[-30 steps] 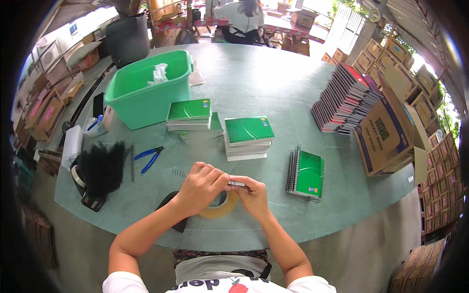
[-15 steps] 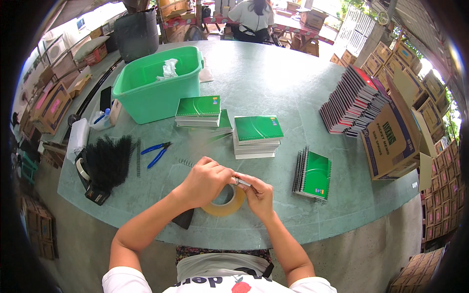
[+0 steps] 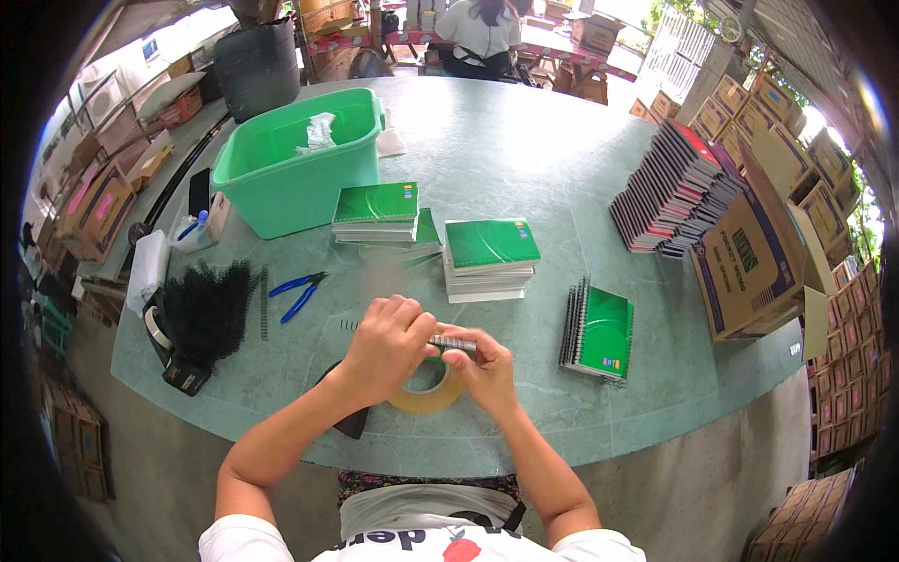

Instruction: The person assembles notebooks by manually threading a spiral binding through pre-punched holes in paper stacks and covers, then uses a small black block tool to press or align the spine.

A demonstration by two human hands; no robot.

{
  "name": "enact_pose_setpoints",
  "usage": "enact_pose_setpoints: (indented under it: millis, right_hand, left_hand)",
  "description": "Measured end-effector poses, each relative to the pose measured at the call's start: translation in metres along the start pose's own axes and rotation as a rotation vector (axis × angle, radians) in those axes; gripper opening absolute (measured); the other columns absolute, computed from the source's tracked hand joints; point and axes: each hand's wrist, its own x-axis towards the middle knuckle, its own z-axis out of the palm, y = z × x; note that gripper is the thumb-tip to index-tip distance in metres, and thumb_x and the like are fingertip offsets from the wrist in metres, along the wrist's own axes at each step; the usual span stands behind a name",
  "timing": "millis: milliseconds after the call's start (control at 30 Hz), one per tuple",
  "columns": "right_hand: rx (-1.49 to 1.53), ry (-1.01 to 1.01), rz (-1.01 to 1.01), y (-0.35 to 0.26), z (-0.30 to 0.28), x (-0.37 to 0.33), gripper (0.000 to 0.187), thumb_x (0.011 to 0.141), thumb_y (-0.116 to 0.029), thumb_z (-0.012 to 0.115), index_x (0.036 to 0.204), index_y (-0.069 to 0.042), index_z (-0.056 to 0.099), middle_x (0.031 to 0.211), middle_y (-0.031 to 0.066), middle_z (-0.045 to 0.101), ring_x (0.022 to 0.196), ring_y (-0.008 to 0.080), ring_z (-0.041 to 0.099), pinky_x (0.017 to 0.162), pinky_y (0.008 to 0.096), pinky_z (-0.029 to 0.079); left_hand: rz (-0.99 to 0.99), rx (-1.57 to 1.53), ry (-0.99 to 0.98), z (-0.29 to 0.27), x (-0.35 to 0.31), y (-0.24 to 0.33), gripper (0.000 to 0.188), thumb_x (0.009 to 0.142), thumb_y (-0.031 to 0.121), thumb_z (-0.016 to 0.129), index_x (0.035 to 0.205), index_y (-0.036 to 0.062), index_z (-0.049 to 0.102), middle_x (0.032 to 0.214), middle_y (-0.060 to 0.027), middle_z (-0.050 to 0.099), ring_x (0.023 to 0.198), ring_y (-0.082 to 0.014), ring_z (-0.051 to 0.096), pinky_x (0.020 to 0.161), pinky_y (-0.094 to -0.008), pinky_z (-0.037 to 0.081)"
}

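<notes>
In front of me, my right hand [image 3: 485, 370] holds a small notebook [image 3: 453, 343], with its edge turned up and a bit of green showing below. My left hand [image 3: 386, 339] is closed at the notebook's left end, its fingers bent. A dark wire coil [image 3: 349, 325] sticks out to the left of that hand; its other end is hidden by the fingers. Under the hands a roll of yellowish tape [image 3: 426, 401] lies on the table, beside a black object [image 3: 352, 423] partly covered by my left forearm.
Green notebook stacks [image 3: 492, 245] stand beyond my hands, near a green tub [image 3: 300, 192]. Blue-handled cutters [image 3: 298, 296] and a heap of black coils [image 3: 206, 314] lie left. Bound green notebooks [image 3: 604, 334], red-and-black notebooks [image 3: 670, 192] and a carton [image 3: 749, 267] are right.
Both hands have shifted slightly, and the notebook has turned so more of its edge shows. Less of the coil sticks out to the left of my left hand.
</notes>
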Motion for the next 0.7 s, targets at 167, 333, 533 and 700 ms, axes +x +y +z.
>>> enact_pose_setpoints:
  millis: [167, 333, 533, 700]
  right_hand:
    - [-0.028, -0.032, -0.197, -0.015, 0.000, -0.001, 0.019, 0.088, 0.000, 0.058, 0.107, 0.002, 0.061, 0.116, 0.0158, 0.061, 0.103, 0.0179, 0.060, 0.086, 0.0274, 0.050]
    - [0.032, 0.024, -0.103, -0.009, -0.004, -0.006, 0.023, 0.087, 0.005, 0.055, 0.109, 0.001, 0.062, 0.113, 0.0120, 0.063, 0.102, 0.0163, 0.061, 0.087, 0.0271, 0.049]
    - [-0.069, 0.111, 0.050, -0.006, -0.008, -0.013, 0.017, 0.085, 0.002, 0.061, 0.102, 0.002, 0.065, 0.097, 0.0083, 0.069, 0.089, 0.0128, 0.065, 0.078, 0.0251, 0.051]
    - [-0.232, 0.149, 0.022, 0.002, -0.015, -0.017, 0.013, 0.085, 0.000, 0.062, 0.097, 0.005, 0.064, 0.088, 0.0049, 0.068, 0.080, 0.0074, 0.062, 0.069, 0.0213, 0.050]
  left_hand:
    - [0.055, 0.061, -0.016, 0.008, -0.005, -0.007, 0.034, 0.075, 0.027, 0.069, 0.098, 0.0044, 0.058, 0.096, -0.0103, 0.059, 0.093, -0.0273, 0.056, 0.082, -0.0394, 0.041]
    - [0.005, -0.028, 0.043, 0.008, 0.003, 0.007, 0.030, 0.078, 0.026, 0.067, 0.099, 0.0058, 0.059, 0.093, -0.0087, 0.061, 0.088, -0.0267, 0.057, 0.079, -0.0387, 0.042]
    - [0.012, -0.149, -0.013, 0.009, 0.007, 0.006, 0.023, 0.080, 0.023, 0.066, 0.095, 0.0056, 0.062, 0.091, -0.0096, 0.062, 0.088, -0.0269, 0.058, 0.078, -0.0379, 0.043]
    - [0.125, -0.248, 0.008, 0.020, 0.017, 0.019, 0.019, 0.079, 0.017, 0.066, 0.091, 0.0031, 0.061, 0.087, -0.0106, 0.063, 0.086, -0.0273, 0.059, 0.078, -0.0376, 0.045]
